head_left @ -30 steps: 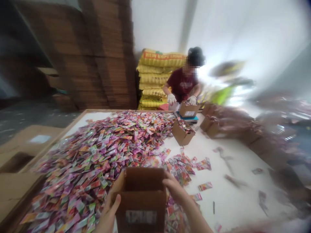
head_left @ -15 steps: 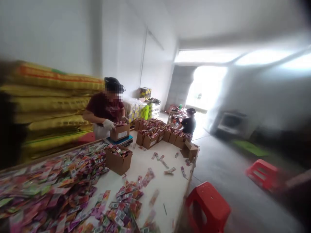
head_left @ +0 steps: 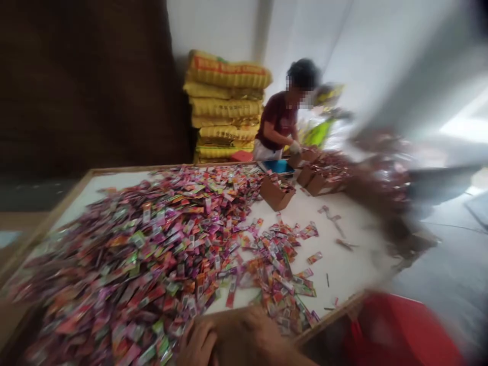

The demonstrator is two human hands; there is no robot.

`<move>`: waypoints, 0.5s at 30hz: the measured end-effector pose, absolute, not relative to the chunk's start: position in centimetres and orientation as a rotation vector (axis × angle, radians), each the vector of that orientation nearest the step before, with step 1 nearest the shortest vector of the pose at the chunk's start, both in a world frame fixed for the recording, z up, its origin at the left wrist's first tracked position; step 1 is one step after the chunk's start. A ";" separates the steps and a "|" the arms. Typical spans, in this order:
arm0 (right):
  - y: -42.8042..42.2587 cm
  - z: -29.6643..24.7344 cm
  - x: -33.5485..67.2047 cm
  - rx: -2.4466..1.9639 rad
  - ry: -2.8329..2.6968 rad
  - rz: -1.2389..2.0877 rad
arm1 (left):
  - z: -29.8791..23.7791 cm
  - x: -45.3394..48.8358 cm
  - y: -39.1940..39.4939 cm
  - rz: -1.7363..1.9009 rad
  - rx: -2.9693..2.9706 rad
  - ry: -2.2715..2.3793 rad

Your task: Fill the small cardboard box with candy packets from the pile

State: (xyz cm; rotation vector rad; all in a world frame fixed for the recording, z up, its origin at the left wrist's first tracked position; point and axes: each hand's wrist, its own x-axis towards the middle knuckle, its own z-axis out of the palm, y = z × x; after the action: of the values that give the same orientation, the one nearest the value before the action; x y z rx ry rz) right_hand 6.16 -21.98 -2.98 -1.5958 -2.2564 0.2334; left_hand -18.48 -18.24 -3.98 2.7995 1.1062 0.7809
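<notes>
Blurred hand (head_left: 213, 340) at near table (head_left: 343, 274) edge, touching sachet pile (head_left: 145, 249).

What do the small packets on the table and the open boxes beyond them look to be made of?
The packets look like glossy plastic or foil film: bright print with pale glints, though motion blur leaves this open. The open boxes look like plain brown cardboard, matte, with folded flaps. The table shows a smooth white top with a wood-coloured edge.
</notes>
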 end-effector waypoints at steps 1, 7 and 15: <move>-21.9 -3.1 6.5 -1.606 -2.274 0.229 | -3.2 -17.4 -17.9 0.632 2.822 1.105; -20.7 -1.9 8.0 -1.549 -2.275 0.318 | 0.8 -12.0 -14.4 -0.004 2.529 0.849; -8.9 -0.3 15.2 -1.608 -1.698 1.177 | 2.1 -15.6 -18.8 0.160 2.104 1.331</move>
State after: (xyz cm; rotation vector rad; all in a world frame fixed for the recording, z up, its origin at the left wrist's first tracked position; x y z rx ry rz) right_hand 15.15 -8.87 -0.30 -1.6085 -1.6982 1.1771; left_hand -15.59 -18.77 2.06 2.1037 1.3312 0.1600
